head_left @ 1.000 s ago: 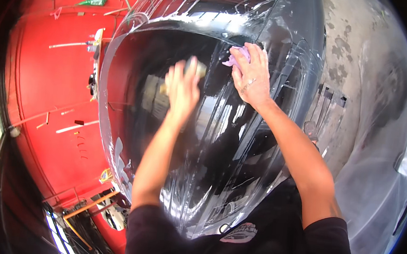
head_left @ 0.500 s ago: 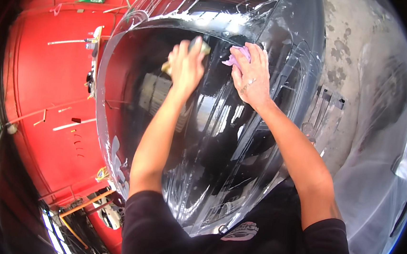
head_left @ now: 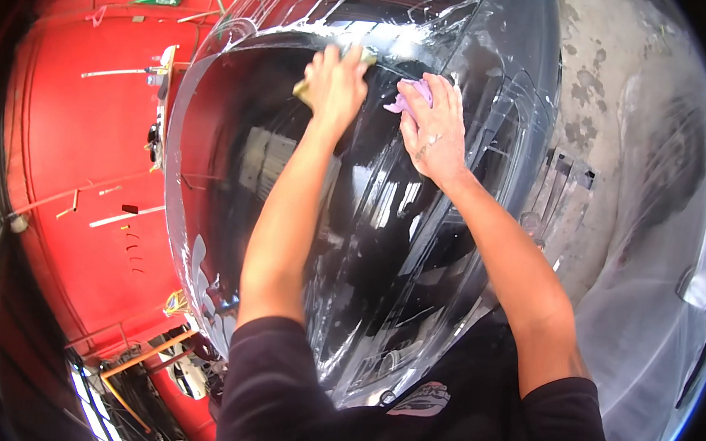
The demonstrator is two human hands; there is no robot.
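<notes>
A glossy black car body panel (head_left: 278, 223) with a curved edge spreads beneath both my arms, streaked with reflections. Near its far end, my left hand (head_left: 334, 90) lies over a yellowish sponge-like pad (head_left: 301, 92). Bits of the pad show on both sides of the hand, whose fingers are slightly blurred. A little to the right, my right hand (head_left: 439, 132) has a crumpled pinkish-purple cloth (head_left: 406, 98) bunched under its fingers against the panel. Whitish wet-looking streaks (head_left: 392, 37) run across the dark surface just beyond the hands.
Clear crinkled plastic sheeting (head_left: 648, 269) drapes something on the right. Between it and the car, a slatted pallet-like piece (head_left: 556, 191) lies on stained concrete (head_left: 584, 81). To the left is a red surface (head_left: 85, 141) with a narrow shelf of small items (head_left: 163, 106).
My left hand has slid away from me and slightly right across the panel, with the pad under it. My right hand and the cloth stay nearly in place.
</notes>
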